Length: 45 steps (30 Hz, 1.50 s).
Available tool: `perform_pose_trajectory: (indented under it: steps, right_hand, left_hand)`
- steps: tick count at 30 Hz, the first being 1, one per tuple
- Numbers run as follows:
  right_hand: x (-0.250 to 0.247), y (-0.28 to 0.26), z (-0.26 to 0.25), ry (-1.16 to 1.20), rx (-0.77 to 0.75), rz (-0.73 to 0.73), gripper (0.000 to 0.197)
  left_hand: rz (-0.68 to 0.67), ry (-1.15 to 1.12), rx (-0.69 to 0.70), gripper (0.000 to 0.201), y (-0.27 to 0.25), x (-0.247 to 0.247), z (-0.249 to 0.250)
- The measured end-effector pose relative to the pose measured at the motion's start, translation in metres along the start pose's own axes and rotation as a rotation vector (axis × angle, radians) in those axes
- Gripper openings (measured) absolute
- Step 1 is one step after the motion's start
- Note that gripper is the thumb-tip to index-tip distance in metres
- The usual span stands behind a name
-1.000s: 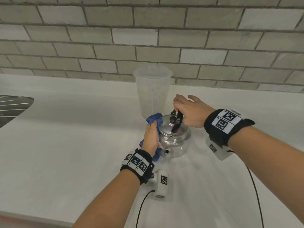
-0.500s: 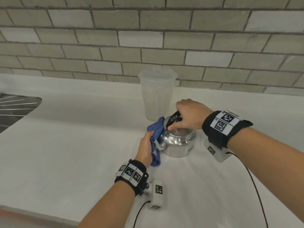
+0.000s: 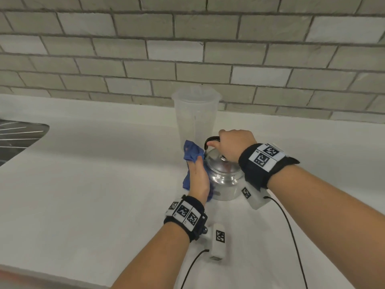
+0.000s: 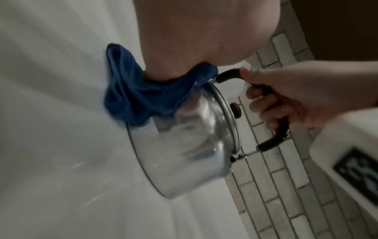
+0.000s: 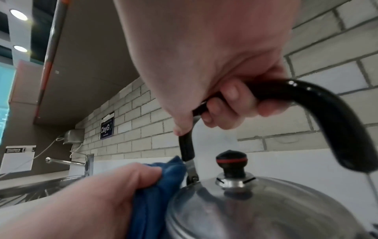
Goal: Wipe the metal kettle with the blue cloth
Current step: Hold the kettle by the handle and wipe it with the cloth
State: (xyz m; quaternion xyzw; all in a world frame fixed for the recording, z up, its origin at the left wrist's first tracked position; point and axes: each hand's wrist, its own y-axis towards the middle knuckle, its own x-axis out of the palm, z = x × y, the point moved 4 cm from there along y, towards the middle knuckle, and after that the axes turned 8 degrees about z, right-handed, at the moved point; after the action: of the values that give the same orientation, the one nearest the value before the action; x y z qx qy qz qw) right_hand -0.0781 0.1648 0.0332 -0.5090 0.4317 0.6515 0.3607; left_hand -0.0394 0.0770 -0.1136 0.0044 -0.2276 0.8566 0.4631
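A shiny metal kettle (image 3: 224,180) (image 4: 184,145) (image 5: 255,215) with a black-knobbed lid stands on the white counter (image 3: 93,184). My right hand (image 3: 233,146) (image 5: 220,90) grips its black arched handle (image 3: 211,139) (image 4: 272,142) (image 5: 327,103) from above. My left hand (image 3: 199,177) (image 5: 98,194) holds the bunched blue cloth (image 3: 192,153) (image 4: 132,97) (image 5: 163,186) and presses it against the kettle's left side, near the handle's left hinge. The cloth hides that side of the kettle.
A tall clear plastic jug (image 3: 195,113) stands just behind the kettle, against the grey brick wall (image 3: 187,49). A steel sink drainer (image 3: 18,136) lies at the far left, with a tap (image 5: 67,161) beside it. Cables trail from both wrists over the near counter.
The left hand with the cloth has slid along the kettle's left side, from low near the front to higher up. The right hand has settled round the handle, which now stands up.
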Motion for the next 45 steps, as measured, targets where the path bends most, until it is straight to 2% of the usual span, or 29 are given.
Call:
perform_pose_trajectory:
  steps: [3, 7, 11, 14, 16, 19, 21, 24, 25, 27, 29, 30, 32, 36, 41, 45]
  right_hand:
    - [-0.001, -0.001, -0.005, 0.028, 0.004, -0.006, 0.046]
    - [0.001, 0.002, -0.007, 0.090, 0.082, -0.020, 0.041]
    - [-0.001, 0.007, -0.008, 0.181, 0.104, -0.136, 0.042]
    - [-0.005, 0.007, 0.000, 0.412, 0.072, -0.218, 0.037]
    - [-0.006, 0.004, 0.002, 0.508, 0.082, -0.218, 0.032]
    - [-0.005, 0.000, -0.002, 0.556, 0.119, -0.185, 0.033]
    - [-0.004, -0.001, -0.005, 0.607, 0.162, -0.177, 0.029]
    - [-0.002, -0.003, -0.003, 0.660, 0.209, -0.157, 0.025]
    - [-0.002, -0.003, -0.002, 0.666, 0.209, -0.148, 0.025]
    - [-0.002, -0.004, 0.001, 0.645, 0.196, -0.125, 0.026]
    - [-0.004, -0.004, 0.007, 0.616, 0.173, -0.106, 0.026]
    - [-0.005, -0.005, 0.010, 0.612, 0.161, -0.102, 0.027]
    - [-0.005, -0.006, 0.015, 0.608, 0.130, -0.100, 0.029]
    - [-0.005, -0.009, 0.022, 0.589, 0.080, -0.096, 0.028]
    - [-0.002, -0.015, 0.036, 0.605, 0.057, -0.090, 0.024]
    - [-0.001, -0.016, 0.045, 0.620, 0.036, -0.089, 0.025]
  left_hand:
    - [0.064, 0.049, 0.161, 0.044, -0.014, 0.002, 0.009]
    - [0.076, 0.118, 0.236, 0.019, -0.038, -0.005, -0.001]
    - [0.006, 0.137, 0.354, 0.021, -0.039, -0.017, 0.002]
    - [-0.068, 0.123, 0.249, 0.013, -0.017, -0.015, 0.010]
    - [-0.095, 0.144, 0.198, 0.019, -0.015, -0.008, 0.010]
    - [-0.030, 0.165, 0.267, 0.020, -0.029, -0.002, 0.008]
    - [-0.025, 0.212, 0.257, 0.029, -0.040, -0.007, -0.003]
    - [-0.080, 0.206, 0.054, 0.056, -0.056, -0.020, -0.008]
    - [-0.100, 0.136, 0.008, 0.054, -0.057, -0.027, -0.005]
    - [-0.117, -0.070, -0.069, 0.036, -0.059, -0.044, 0.010]
    - [-0.154, -0.225, -0.172, 0.035, -0.059, -0.062, 0.027]
    - [-0.168, -0.234, -0.180, 0.034, -0.057, -0.070, 0.034]
    - [-0.168, -0.119, -0.108, 0.019, -0.050, -0.087, 0.046]
    - [-0.114, 0.073, -0.010, 0.016, -0.032, -0.116, 0.063]
    - [-0.180, 0.231, 0.018, 0.021, -0.014, -0.132, 0.083]
    - [-0.115, 0.314, 0.038, 0.025, 0.024, -0.137, 0.109]
